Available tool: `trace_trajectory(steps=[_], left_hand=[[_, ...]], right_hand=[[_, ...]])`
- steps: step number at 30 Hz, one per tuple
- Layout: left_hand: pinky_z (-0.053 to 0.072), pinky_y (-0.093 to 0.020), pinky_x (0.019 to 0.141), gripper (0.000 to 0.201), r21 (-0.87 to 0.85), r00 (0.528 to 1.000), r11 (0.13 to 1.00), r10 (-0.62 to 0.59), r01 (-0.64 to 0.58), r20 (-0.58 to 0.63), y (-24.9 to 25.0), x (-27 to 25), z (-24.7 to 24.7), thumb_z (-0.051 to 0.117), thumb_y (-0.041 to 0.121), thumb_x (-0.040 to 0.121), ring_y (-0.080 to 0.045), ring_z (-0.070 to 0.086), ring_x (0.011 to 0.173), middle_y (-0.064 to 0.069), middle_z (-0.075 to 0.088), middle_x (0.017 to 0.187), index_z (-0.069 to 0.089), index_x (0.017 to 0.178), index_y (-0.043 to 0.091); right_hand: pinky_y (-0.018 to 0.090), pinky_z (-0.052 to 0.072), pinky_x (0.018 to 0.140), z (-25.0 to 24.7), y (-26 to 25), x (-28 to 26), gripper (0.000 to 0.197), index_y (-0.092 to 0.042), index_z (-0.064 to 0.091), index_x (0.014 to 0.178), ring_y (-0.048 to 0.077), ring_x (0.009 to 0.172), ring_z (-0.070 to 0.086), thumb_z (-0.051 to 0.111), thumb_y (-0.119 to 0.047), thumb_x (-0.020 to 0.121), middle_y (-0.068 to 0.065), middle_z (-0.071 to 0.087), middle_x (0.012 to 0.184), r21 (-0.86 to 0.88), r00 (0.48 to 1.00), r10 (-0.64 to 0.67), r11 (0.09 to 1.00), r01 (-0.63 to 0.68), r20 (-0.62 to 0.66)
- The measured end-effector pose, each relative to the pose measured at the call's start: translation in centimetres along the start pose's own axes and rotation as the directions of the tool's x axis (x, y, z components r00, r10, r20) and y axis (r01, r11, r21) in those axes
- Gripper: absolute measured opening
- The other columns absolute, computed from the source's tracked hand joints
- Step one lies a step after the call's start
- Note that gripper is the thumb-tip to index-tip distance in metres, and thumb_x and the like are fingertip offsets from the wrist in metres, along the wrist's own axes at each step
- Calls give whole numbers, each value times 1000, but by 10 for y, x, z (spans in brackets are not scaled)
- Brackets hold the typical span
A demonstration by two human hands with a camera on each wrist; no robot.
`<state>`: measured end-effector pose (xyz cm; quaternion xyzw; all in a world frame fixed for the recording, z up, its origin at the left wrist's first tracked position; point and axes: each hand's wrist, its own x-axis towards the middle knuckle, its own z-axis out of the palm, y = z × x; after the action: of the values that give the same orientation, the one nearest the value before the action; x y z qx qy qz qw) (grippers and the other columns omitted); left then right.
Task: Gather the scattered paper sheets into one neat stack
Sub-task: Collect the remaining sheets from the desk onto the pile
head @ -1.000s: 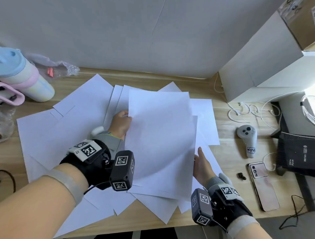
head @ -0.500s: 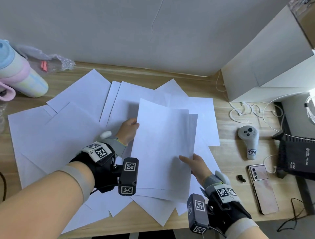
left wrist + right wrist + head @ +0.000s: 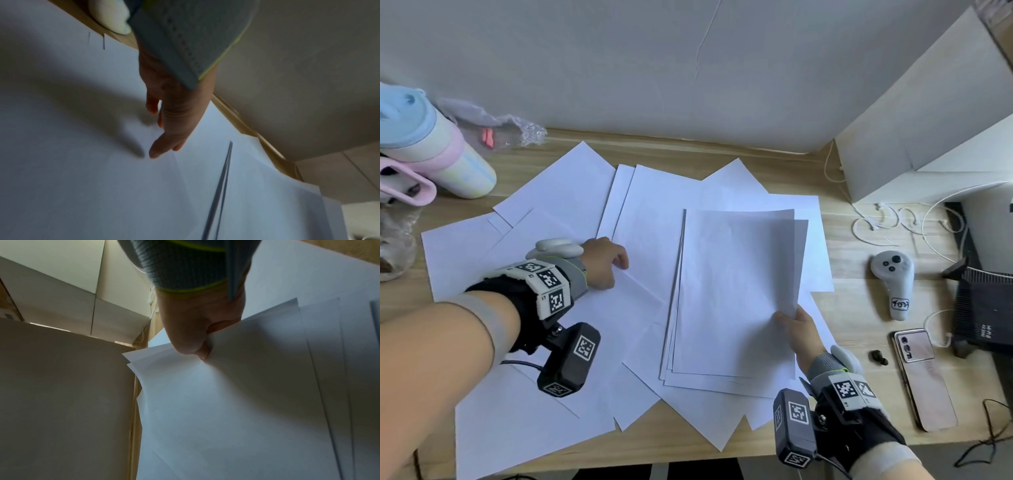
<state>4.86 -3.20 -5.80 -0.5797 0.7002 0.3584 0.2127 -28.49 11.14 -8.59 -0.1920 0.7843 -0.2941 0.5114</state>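
Observation:
Several white paper sheets (image 3: 558,219) lie scattered and overlapping across the wooden desk (image 3: 852,301). A small bundle of sheets (image 3: 736,294) is lifted slightly at the right of the spread. My right hand (image 3: 796,323) pinches its right edge, thumb on top; the right wrist view shows the hand (image 3: 197,344) gripping the bundle (image 3: 236,394). My left hand (image 3: 606,262) hovers low over the flat sheets left of the bundle, holding nothing. In the left wrist view its fingers (image 3: 158,149) are loosely extended just above a sheet (image 3: 82,178).
A pastel bottle (image 3: 431,147) and plastic wrap (image 3: 493,126) sit at the back left. To the right lie a white controller (image 3: 892,279), a phone (image 3: 924,373), an earbud (image 3: 878,357), white cables (image 3: 887,222), a black device (image 3: 986,308) and a large white box (image 3: 928,130).
My left hand let go of the bundle and moved left and down over the flat sheets. The right hand alone now holds the bundle, which has shifted right and lower.

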Motion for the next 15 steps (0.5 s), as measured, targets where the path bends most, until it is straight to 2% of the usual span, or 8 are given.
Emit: trace_trajectory(steps=[3,5,7,10,12,14,15], left_hand=[[40,-28,79,23,207,1000,978,-9,15,-29,1,2,5,55,16,75,-21,47,111,3,49,113,64,93,27],[39,-32,81,15,259,997,965,-10,30,-78,2,3,7,53,21,74,-22,45,102,6,51,105,67,77,26],[36,-35,87,9,251,994,968,13,15,-111,6,3,2,60,26,74,-20,43,100,8,51,98,68,70,26],[33,-35,86,10,134,986,990,62,-41,-157,10,-2,-19,70,35,73,-16,41,94,11,51,88,64,67,29],[37,-33,83,15,-18,979,993,113,-117,-168,13,-6,-38,71,31,74,-17,53,90,13,55,77,59,65,29],[43,-26,74,20,-187,977,962,186,-202,-101,14,-14,-59,73,22,76,-8,63,74,11,62,70,57,64,26],[43,-22,68,20,-257,975,941,213,-222,-60,16,-19,-70,73,19,77,0,62,61,9,66,69,57,66,24]], right_hand=[[29,40,57,-1,1,-3,19,-12,55,87,21,64,48,43,2,90,8,51,76,-2,1000,2,1000,-2,-7],[30,41,58,0,1,-6,19,-12,55,88,21,65,48,43,3,90,8,52,77,4,1000,2,1000,-2,-14],[31,42,59,0,0,-7,20,-13,55,89,21,65,49,43,3,90,8,53,77,11,1000,-3,1000,3,-16],[31,43,59,2,-1,-10,19,-11,56,94,21,65,51,44,3,90,6,55,75,7,999,-11,1000,11,-34],[30,43,58,2,-2,-11,19,-10,56,96,20,64,51,45,3,90,6,56,74,10,999,-12,1000,13,-41],[30,44,58,3,-2,-13,18,-10,56,96,21,63,52,45,3,90,6,56,74,23,999,-3,1000,4,-38],[30,44,58,3,-2,-14,18,-10,56,97,21,64,52,45,3,90,7,56,75,29,1000,4,1000,-3,-29]])
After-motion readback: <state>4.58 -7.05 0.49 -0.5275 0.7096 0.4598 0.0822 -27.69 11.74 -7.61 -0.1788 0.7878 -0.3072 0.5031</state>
